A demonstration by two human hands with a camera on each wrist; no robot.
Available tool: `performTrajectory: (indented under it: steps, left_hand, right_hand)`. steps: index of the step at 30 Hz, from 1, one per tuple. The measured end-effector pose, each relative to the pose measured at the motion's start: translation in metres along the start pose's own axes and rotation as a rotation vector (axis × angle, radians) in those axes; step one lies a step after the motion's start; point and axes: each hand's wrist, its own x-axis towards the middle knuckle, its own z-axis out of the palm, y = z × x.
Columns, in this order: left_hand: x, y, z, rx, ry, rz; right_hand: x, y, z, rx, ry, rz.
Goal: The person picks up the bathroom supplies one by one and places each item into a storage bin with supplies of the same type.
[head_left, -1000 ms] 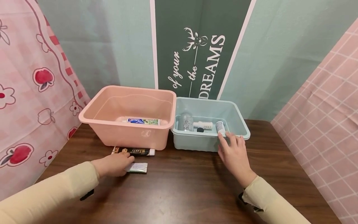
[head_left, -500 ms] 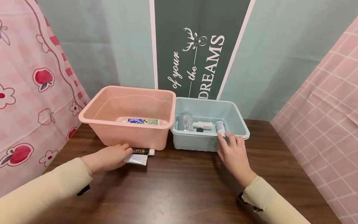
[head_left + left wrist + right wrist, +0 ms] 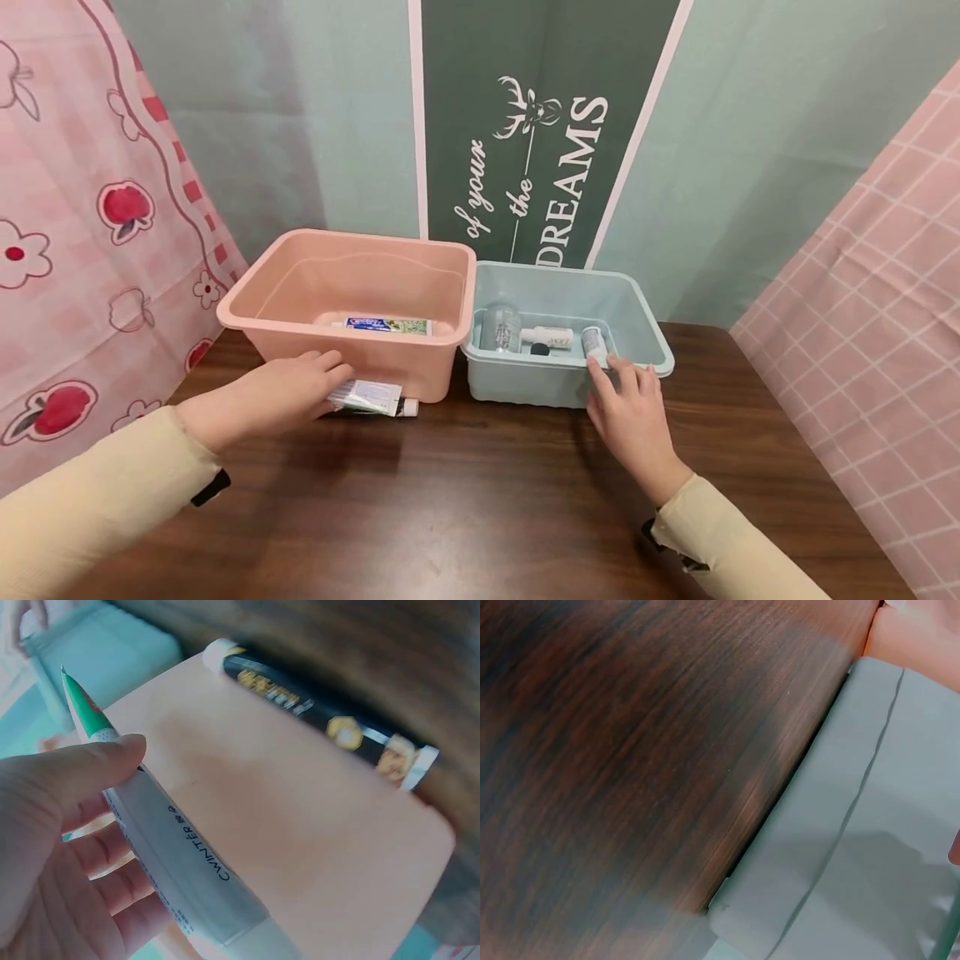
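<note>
My left hand [image 3: 273, 396] pinches a white toothpaste tube with a green end [image 3: 187, 847] between thumb and fingers. The tube is raised in front of the pink bin [image 3: 393, 365]. A black toothpaste tube [image 3: 300, 701] with a white cap lies on the table along the foot of that bin; in the head view the held tube mostly hides it. Over at the blue bin [image 3: 517, 385], my right hand [image 3: 633, 421] rests its fingertips on the front rim, fingers relaxed and holding nothing.
Inside the pink bin lies a blue and green toothpaste tube [image 3: 390, 325]. The blue bin holds a clear bottle [image 3: 500, 327], a white bottle [image 3: 551, 337], a small white container [image 3: 593, 342] and a black cap [image 3: 539, 349]. Curtains border the wooden table [image 3: 480, 508].
My left hand has lifted the white and green tube off the table and brought it up to the pink bin's front wall. The right hand stays on the blue bin's rim.
</note>
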Motion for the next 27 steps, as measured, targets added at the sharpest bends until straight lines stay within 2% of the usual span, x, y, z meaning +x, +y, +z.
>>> performTrajectory:
  steps: [6, 13, 20, 27]
  left_hand:
    - [-0.002, 0.004, -0.017, -0.006, 0.031, 0.016]
    - [-0.004, 0.006, -0.031, 0.013, 0.055, 0.014]
    - [0.007, 0.000, -0.052, 0.063, 0.104, 0.047]
    - [0.015, 0.000, -0.069, 0.079, 0.056, 0.046]
  right_hand:
    - [-0.002, 0.002, 0.001, 0.009, 0.013, -0.010]
    - [-0.002, 0.001, 0.002, 0.001, 0.014, -0.022]
    - [-0.002, 0.000, 0.000, 0.003, 0.013, -0.001]
    - [-0.004, 0.000, 0.001, 0.007, 0.024, 0.012]
